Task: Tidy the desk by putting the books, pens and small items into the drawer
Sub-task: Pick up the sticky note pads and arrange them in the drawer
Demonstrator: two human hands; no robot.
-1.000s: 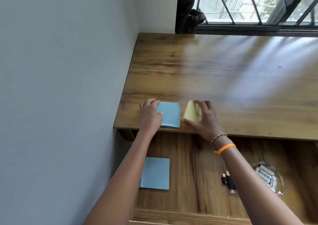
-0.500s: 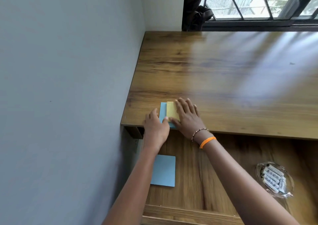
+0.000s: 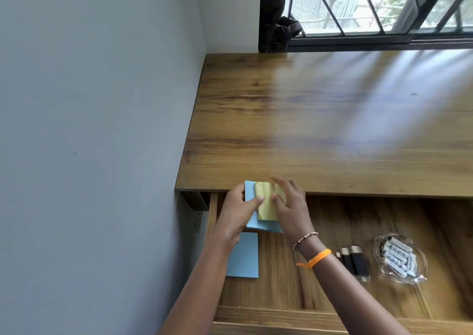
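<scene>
A yellow note pad (image 3: 266,201) lies stacked on a blue note pad (image 3: 252,223), and both are held over the desk's front edge above the open drawer (image 3: 281,314). My left hand (image 3: 236,214) grips the stack from the left, thumb on the yellow pad. My right hand (image 3: 289,204) holds it from the right with fingers curled over the yellow pad. A second blue pad (image 3: 244,259) lies flat in the drawer's left end, partly under my left forearm.
In the drawer lie black lighters (image 3: 354,261) and a glass ashtray (image 3: 399,259) holding several batteries. The wooden desk (image 3: 332,129) runs to the window (image 3: 371,6) at the back. A grey wall (image 3: 89,129) closes the left side.
The right hand slid the yellow pad onto the blue one. Both hands then drew the stack off the desk's edge toward the drawer.
</scene>
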